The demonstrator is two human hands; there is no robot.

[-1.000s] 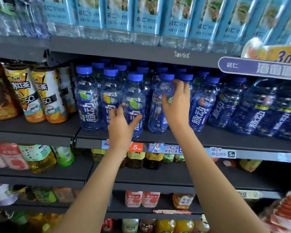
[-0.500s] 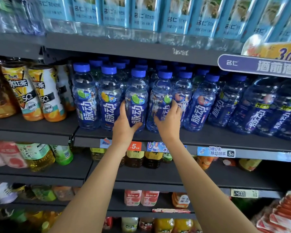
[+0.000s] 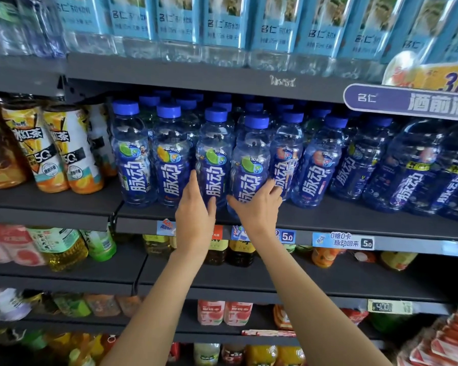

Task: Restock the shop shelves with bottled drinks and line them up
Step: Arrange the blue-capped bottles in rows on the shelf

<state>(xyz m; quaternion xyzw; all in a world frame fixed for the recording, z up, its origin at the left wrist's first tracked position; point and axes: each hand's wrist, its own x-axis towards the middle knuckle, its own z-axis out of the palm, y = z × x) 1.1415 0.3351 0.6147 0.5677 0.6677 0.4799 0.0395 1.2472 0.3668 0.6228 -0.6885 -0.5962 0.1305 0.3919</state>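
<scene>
A row of blue-capped, blue-labelled drink bottles stands on the dark middle shelf [image 3: 354, 220], several rows deep. My left hand [image 3: 196, 220] grips the lower part of the third front bottle [image 3: 214, 154], fingers on its left side and thumb across the front. My right hand [image 3: 257, 210] wraps round the base of the fourth front bottle [image 3: 251, 159], which stands at the shelf's front edge, slightly ahead of its neighbours and touching them. Both bottles are upright with their labels facing out.
Orange-labelled iced tea bottles [image 3: 56, 154] stand left of the blue row, and larger blue bottles [image 3: 407, 167] stand to the right. Pale blue-labelled water bottles [image 3: 222, 27] fill the shelf above. Price tags [image 3: 341, 240] line the shelf rail. The lower shelves hold tea and juice bottles.
My right hand slid down from the fourth bottle's neck to its base, and that bottle came forward to the front edge. My left hand stayed low on the neighbouring bottle.
</scene>
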